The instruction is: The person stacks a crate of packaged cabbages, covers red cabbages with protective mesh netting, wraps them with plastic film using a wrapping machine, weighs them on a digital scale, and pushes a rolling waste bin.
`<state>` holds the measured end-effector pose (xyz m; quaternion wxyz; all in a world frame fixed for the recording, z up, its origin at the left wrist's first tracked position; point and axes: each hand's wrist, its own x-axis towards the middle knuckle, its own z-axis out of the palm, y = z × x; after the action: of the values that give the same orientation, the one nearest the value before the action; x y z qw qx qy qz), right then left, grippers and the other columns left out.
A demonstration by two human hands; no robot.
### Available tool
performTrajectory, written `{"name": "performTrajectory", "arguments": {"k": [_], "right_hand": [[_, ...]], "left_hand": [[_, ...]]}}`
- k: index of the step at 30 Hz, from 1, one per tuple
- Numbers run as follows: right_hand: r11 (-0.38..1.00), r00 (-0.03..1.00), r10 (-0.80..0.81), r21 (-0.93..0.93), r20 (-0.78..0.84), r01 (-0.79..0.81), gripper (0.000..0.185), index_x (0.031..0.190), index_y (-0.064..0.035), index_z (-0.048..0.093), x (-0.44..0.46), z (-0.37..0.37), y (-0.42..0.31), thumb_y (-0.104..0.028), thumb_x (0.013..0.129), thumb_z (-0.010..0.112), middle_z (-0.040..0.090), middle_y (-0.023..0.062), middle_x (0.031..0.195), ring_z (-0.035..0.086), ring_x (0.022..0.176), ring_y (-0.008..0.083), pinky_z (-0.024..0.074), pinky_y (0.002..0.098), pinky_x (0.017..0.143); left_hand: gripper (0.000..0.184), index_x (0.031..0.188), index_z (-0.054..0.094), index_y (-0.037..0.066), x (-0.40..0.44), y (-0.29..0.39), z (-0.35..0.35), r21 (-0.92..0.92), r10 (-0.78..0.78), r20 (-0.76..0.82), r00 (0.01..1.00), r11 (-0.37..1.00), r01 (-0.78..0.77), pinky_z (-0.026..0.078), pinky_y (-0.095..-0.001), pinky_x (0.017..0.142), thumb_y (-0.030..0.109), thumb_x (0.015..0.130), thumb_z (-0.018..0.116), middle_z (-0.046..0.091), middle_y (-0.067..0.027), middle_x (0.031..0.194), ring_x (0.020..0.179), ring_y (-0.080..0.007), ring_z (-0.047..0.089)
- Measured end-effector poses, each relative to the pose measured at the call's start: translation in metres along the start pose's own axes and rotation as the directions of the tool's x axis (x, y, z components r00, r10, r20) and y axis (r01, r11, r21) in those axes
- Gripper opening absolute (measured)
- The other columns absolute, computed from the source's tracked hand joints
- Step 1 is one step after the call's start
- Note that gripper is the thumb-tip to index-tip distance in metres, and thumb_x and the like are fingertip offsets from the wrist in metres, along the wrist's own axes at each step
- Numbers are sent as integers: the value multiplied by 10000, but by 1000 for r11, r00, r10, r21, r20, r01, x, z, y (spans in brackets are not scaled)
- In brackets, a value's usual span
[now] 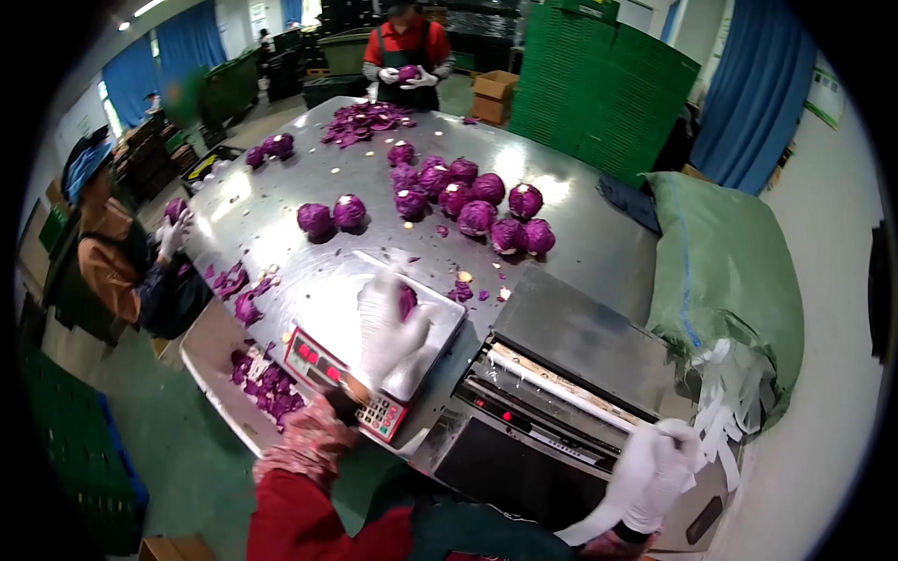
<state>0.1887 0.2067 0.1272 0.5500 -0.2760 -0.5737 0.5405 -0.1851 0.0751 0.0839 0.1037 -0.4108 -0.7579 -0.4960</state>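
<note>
In a white glove, my left hand (383,327) is over the steel pan of the red-and-white scale (435,351), at a purple cabbage (408,299) that it partly covers. Its thumb stands apart from the other fingers. The scale's red display is lit. My right hand (659,467), also gloved in white, is at the right end of the wrapping machine (533,421), closed on a white net strip (622,496) that hangs down to the left. More white strips (734,402) spill beside the green sack, beyond that hand.
Several purple cabbages (477,218) and trimmed leaves (360,122) lie on the metal table (580,280). A bin of leaves (220,374) stands left of the scale, a stuffed green sack (730,280) right. Two co-workers (407,56) handle cabbages across the table and at left.
</note>
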Motion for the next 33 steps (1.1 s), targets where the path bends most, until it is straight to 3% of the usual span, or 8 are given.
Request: {"name": "performTrajectory", "arguments": {"k": [6, 17, 23, 25, 26, 28, 30, 33], "right_hand": [[981, 971, -82, -152, 226, 118, 149, 892, -22, 619, -26, 52, 18, 76, 792, 669, 588, 66, 928, 563, 902, 180, 450, 283, 836], [894, 921, -337, -240, 195, 378, 33, 972, -29, 528, 1, 53, 43, -40, 950, 550, 560, 69, 860, 559, 910, 166, 459, 269, 809], [989, 968, 141, 12, 207, -147, 159, 955, -15, 535, 11, 82, 12, -160, 1004, 491, 517, 22, 759, 527, 692, 95, 450, 229, 642], [896, 822, 389, 38, 416, -443, 232, 972, 2, 583, 3, 86, 32, -215, 998, 506, 567, 11, 779, 560, 685, 84, 467, 228, 611], [475, 311, 721, -115, 619, -872, 200, 1033, 8, 609, 9, 45, 95, -175, 964, 564, 621, 25, 884, 589, 745, 94, 495, 236, 663], [628, 239, 603, -269, 761, -730, 352, 1218, 54, 582, -24, 78, 53, -65, 891, 640, 655, 81, 1131, 623, 972, 144, 486, 269, 890], [702, 312, 603, -302, 735, -645, 427, 1271, 73, 545, -23, 92, 45, -91, 891, 650, 651, 104, 1165, 620, 1030, 161, 474, 286, 931], [637, 392, 500, -21, 772, -771, 316, 1105, 79, 604, -4, 81, 63, -157, 903, 661, 654, 168, 1132, 628, 1023, 198, 499, 330, 908]], "left_hand": [[716, 1542, 156, 135, -91, 163, 35, -570, 283, 742, 608, 743, 351, 474, -333, 942, 161, 938, 539, 378, -185, 1488, 1077, -334, 630], [282, 1208, 569, 22, -119, 149, 89, -643, 129, 754, 644, -52, 764, 415, -261, 983, 195, 986, 549, 575, -24, 1178, 1127, -97, 518], [212, 1084, 613, 7, -105, 119, 67, -828, -44, 525, 850, 207, 521, 441, -260, 930, 180, 978, 554, 634, -14, 1063, 1021, -104, 575], [212, 1038, 576, 3, -88, 89, 48, -816, -76, 564, 823, -204, 541, 477, -279, 861, 204, 995, 526, 632, -38, 961, 914, -111, 599], [210, 1008, 554, 15, -78, 79, 25, -778, -2, 578, 816, -303, 550, 498, -287, 805, 221, 1000, 512, 614, -33, 914, 857, -119, 599], [233, 973, 540, 26, -76, 42, 19, -681, 186, 579, 794, -426, 596, 513, -282, 737, 256, 1000, 511, 595, -25, 859, 785, -127, 599], [205, 957, 530, 34, -80, 52, -4, -637, -100, 766, 635, -250, 729, 512, -268, 715, 237, 988, 541, 581, -13, 841, 770, -103, 585], [127, 998, 571, 32, -112, 5, -25, -637, 257, 765, 590, 439, 634, 464, -221, 774, 154, 994, 536, 561, 30, 915, 866, -38, 534]]}}
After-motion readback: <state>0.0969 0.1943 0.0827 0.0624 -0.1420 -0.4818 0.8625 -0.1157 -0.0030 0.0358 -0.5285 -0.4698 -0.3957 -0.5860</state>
